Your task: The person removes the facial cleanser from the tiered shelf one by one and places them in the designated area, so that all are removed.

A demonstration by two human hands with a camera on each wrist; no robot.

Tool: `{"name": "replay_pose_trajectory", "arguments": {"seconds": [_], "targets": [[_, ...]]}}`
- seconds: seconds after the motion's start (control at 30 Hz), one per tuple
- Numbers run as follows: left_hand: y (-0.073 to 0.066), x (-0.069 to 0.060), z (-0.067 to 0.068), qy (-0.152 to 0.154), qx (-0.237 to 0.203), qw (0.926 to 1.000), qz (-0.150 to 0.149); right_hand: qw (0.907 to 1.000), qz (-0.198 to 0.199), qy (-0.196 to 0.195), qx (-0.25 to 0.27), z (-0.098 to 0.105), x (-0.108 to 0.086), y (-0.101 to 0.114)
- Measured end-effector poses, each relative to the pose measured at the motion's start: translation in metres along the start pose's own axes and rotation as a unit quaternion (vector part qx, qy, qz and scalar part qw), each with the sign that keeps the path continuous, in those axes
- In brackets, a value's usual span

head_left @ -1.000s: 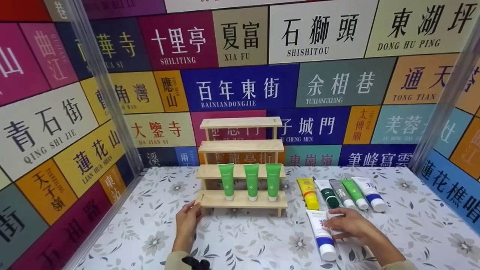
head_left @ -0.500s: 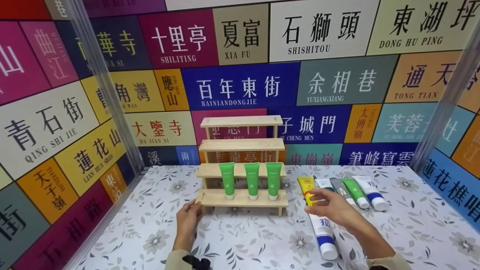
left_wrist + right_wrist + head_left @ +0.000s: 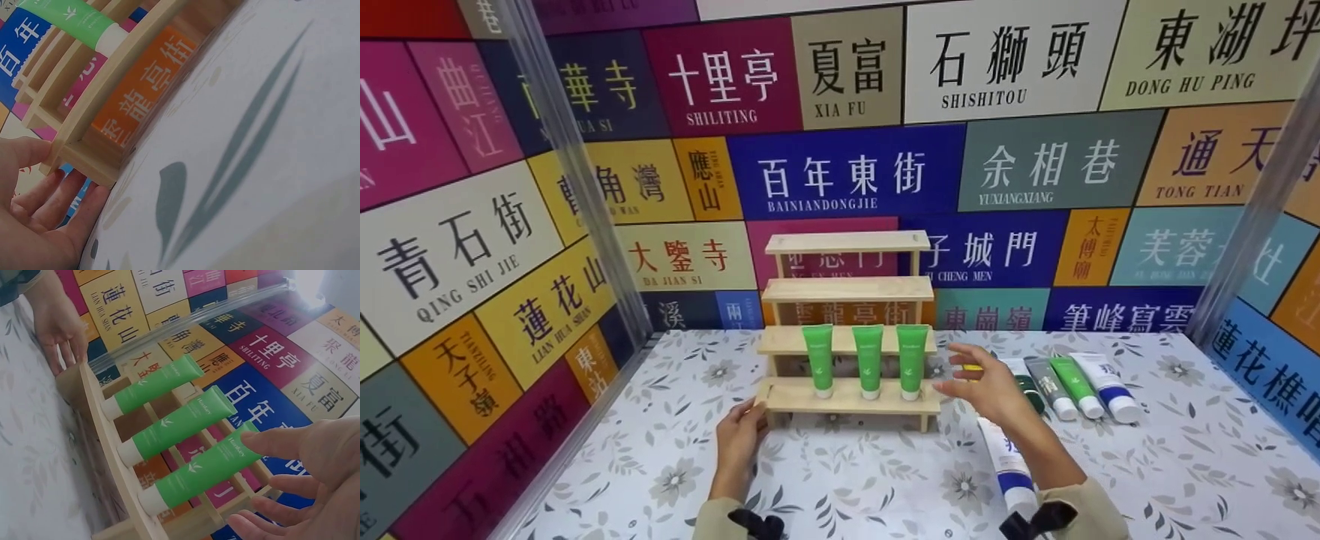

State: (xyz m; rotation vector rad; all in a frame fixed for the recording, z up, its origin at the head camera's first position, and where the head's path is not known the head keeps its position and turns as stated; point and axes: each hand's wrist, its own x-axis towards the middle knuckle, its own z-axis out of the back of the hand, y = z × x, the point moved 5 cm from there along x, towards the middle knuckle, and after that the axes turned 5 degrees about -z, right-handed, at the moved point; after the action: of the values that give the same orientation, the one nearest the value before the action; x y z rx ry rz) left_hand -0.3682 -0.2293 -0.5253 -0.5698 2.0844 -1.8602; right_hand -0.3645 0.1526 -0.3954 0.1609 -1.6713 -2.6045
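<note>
1. Head view: left hand [image 3: 741, 439] grips the wooden stand [image 3: 847, 289] at its lowest tier [image 3: 847, 406]; three green tubes [image 3: 869, 361] stand upright there, right of that grip.
2. Right wrist view: right hand [image 3: 334, 472], fingers parted and unclasped, is just beside the nearest tube [image 3: 202, 469].

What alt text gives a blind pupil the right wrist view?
Three green tubes stand cap-down in a row on a wooden rack. The open right hand is near the closest tube; the left hand holds the rack's far end.
</note>
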Motion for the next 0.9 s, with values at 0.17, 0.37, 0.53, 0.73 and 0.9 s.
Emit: {"name": "replay_pose_trajectory", "arguments": {"seconds": [0.17, 0.37, 0.53, 0.73, 0.9], "targets": [[0.000, 0.000, 0.000, -0.004, 0.008, 1.0000, 0.002, 0.9982, 0.009, -0.029, 0.051, -0.004, 0.010, 0.008], [-0.001, 0.000, 0.000, -0.004, 0.001, 1.0000, -0.002, 0.9932, 0.026, -0.058, 0.097, -0.013, 0.020, 0.013], [0.000, 0.000, -0.002, -0.009, 0.002, 1.0000, 0.003, 0.9915, 0.016, -0.063, 0.113, -0.020, 0.028, 0.007], [0.001, 0.001, -0.003, -0.009, -0.001, 1.0000, 0.002, 0.9872, 0.033, -0.072, 0.138, -0.023, 0.038, -0.001], [0.000, 0.000, -0.003, -0.001, -0.012, 0.9999, 0.004, 0.9826, 0.050, -0.069, 0.165, -0.025, 0.048, -0.010]]}}
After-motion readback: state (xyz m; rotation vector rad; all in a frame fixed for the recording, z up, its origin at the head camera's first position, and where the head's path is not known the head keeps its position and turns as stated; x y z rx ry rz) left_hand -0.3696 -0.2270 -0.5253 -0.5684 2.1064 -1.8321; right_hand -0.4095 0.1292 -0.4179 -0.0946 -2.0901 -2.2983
